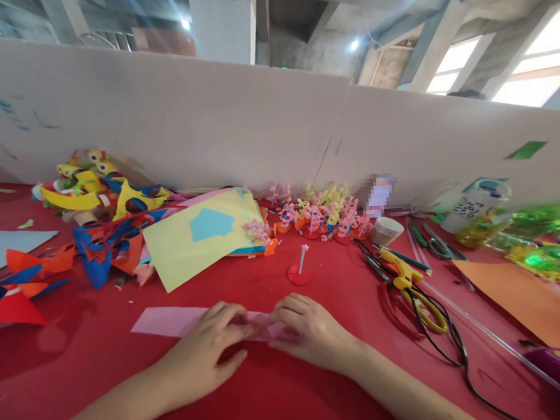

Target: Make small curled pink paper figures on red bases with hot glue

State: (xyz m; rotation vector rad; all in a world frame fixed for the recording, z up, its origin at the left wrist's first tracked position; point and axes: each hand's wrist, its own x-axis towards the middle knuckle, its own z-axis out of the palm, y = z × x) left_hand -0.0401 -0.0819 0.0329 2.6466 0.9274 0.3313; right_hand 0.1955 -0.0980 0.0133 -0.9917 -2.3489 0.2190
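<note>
A pink paper strip [166,321] lies flat on the red table, its right part between my hands. My left hand [206,346] rests over the strip, fingers curled and pressing it near the middle, with the thumb apart below. At the strip's right end, my right hand [312,329] has its fingers closed on the paper, and the exact pinch is partly hidden. Just beyond my hands stands a small red disc [298,274] with a thin upright stem topped in pink.
Yellow card sheets [173,262] and several pink and yellow curled paper pieces [318,213] lie behind. Yellow-handled scissors [428,308], a black cable [457,345] and orange paper [530,301] are at right. Cut-paper shapes [95,248] lie left. A white board [206,119] bounds the back.
</note>
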